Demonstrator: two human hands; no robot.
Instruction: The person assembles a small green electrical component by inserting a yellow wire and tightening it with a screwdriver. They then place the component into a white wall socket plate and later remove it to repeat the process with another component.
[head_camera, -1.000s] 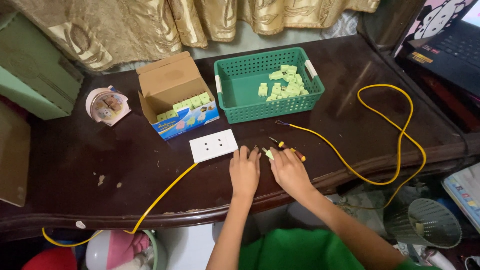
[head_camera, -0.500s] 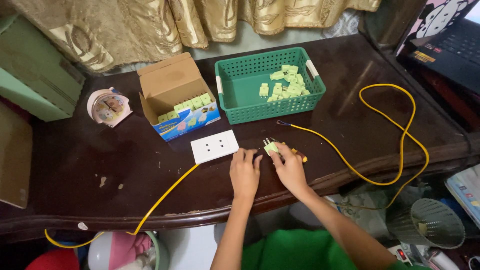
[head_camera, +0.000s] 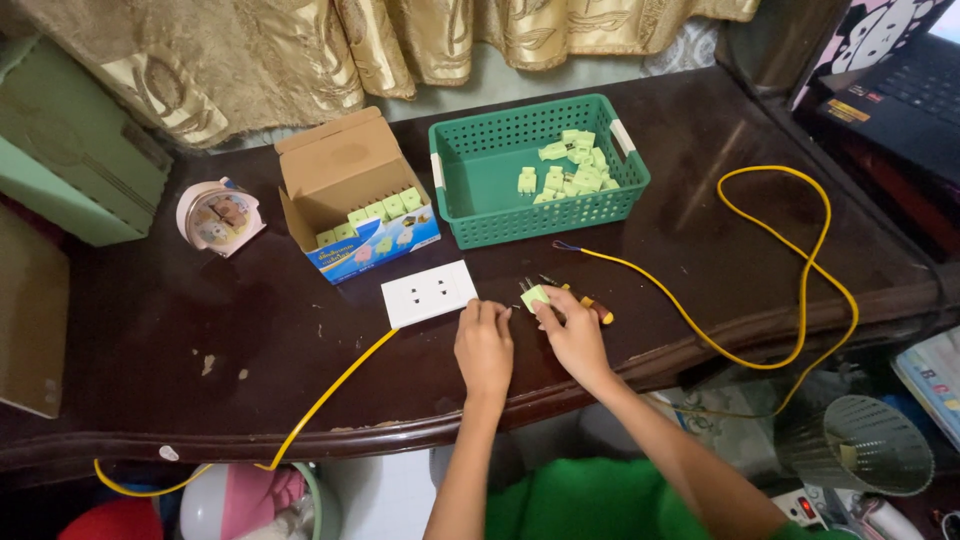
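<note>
Right now the right hand (head_camera: 575, 335) pinches a small light-green socket part (head_camera: 534, 296) between thumb and fingertips, its metal pins pointing up and away toward the green basket (head_camera: 480, 215). The left hand (head_camera: 484, 348) rests knuckles-up on the dark table (head_camera: 150, 330) just beside it, fingers curled and holding nothing that shows. Both sit near the table's front edge, a little right of its middle. The part lies just ahead of the right hand and to the right of the left, so the right hand is the nearer one. A screwdriver with a yellow and red handle (head_camera: 597, 310) lies touching the right hand's far side, its long axis slanting from upper left to lower right. A white outlet plate (head_camera: 429, 293) lies just left of the left hand, and a yellow wire (head_camera: 330, 395) runs from there off the front edge. Compared with half a second ago, the right hand has lifted the part slightly higher; the left hand has hardly moved.
</note>
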